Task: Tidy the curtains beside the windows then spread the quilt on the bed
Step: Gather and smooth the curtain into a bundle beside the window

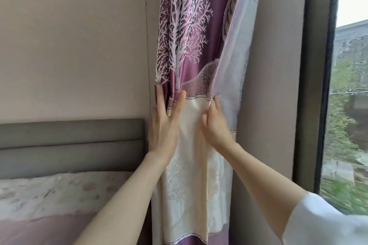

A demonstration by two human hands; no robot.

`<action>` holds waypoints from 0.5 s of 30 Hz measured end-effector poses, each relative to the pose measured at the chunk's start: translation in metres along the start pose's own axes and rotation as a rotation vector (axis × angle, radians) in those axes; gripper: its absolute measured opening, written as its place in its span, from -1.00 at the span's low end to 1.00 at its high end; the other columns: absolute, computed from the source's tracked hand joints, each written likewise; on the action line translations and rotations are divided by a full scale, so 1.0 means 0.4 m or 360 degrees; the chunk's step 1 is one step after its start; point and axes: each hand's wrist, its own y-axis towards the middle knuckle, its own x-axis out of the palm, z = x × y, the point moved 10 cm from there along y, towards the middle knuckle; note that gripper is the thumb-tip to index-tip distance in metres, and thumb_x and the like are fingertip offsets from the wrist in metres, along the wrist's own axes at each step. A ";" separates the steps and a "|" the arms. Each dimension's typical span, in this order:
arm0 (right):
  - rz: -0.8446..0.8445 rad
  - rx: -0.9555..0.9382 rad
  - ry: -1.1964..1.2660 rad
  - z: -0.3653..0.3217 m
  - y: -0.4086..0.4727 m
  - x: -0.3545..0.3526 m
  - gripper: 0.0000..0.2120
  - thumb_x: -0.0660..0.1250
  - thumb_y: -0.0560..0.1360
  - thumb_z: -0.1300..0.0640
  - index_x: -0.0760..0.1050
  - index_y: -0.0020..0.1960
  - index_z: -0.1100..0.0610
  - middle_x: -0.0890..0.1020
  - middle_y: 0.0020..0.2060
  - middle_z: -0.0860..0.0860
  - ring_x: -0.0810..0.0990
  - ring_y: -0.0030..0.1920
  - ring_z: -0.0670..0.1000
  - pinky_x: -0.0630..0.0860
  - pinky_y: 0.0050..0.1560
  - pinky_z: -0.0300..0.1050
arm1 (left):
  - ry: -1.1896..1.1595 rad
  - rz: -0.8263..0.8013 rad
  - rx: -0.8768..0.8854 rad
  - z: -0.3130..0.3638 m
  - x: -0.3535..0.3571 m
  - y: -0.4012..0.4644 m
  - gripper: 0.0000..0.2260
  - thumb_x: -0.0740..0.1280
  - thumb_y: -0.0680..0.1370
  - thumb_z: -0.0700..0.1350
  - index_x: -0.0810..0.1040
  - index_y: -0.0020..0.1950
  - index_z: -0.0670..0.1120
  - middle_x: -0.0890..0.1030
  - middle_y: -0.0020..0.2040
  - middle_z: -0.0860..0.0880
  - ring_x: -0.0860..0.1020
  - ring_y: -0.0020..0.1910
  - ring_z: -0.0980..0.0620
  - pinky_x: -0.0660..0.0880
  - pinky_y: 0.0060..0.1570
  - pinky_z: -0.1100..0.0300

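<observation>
A purple curtain point(191, 32) with a white tree pattern and a cream lower band hangs bunched in the corner between the wall and the window. A pale sheer curtain point(237, 61) hangs at its right edge. My left hand point(165, 123) lies flat on the curtain's left folds, fingers spread and pointing up. My right hand point(215, 123) presses the cream band near the right edge, with its fingertips curled at the seam beside the sheer. Whether the right hand pinches the fabric is unclear. The quilt point(39, 228), mauve, shows at the lower left on the bed.
A grey padded headboard point(69, 141) stands against the wall left of the curtain, with a patterned pillow point(55, 193) below it. A dark window frame point(316, 85) rises at the right, with greenery and a building outside.
</observation>
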 end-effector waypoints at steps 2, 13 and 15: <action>0.0003 0.0059 0.0064 0.046 0.040 0.052 -0.36 0.01 0.44 0.20 -0.03 0.50 0.20 0.24 0.45 0.25 0.19 0.45 0.21 0.21 0.42 0.14 | -0.0056 -0.0057 0.0075 -0.048 0.060 0.004 -0.37 0.10 0.64 -0.04 -0.29 0.33 0.50 -0.08 0.56 0.11 0.14 0.48 0.02 0.27 0.38 -0.01; 0.0461 -0.0243 -0.0422 0.261 0.296 0.156 -0.40 -0.02 0.46 0.17 0.03 0.50 0.19 0.35 0.41 0.20 0.25 0.44 0.24 0.37 0.33 0.21 | 0.0131 -0.0180 -0.0283 -0.327 0.450 0.193 -0.28 0.10 0.54 -0.33 -0.15 0.50 0.24 -0.04 0.56 -0.05 0.40 0.25 -0.21 0.40 0.20 -0.03; 0.0418 -0.0237 -0.0358 0.302 0.337 0.182 -0.34 -0.06 0.42 0.10 -0.07 0.51 0.12 0.34 0.42 0.18 0.26 0.43 0.24 0.33 0.35 0.22 | 0.0129 -0.0092 -0.0196 -0.331 0.519 0.223 -0.30 0.20 0.53 -0.30 -0.06 0.47 0.22 0.06 0.56 -0.08 0.49 0.14 -0.23 0.50 0.10 -0.06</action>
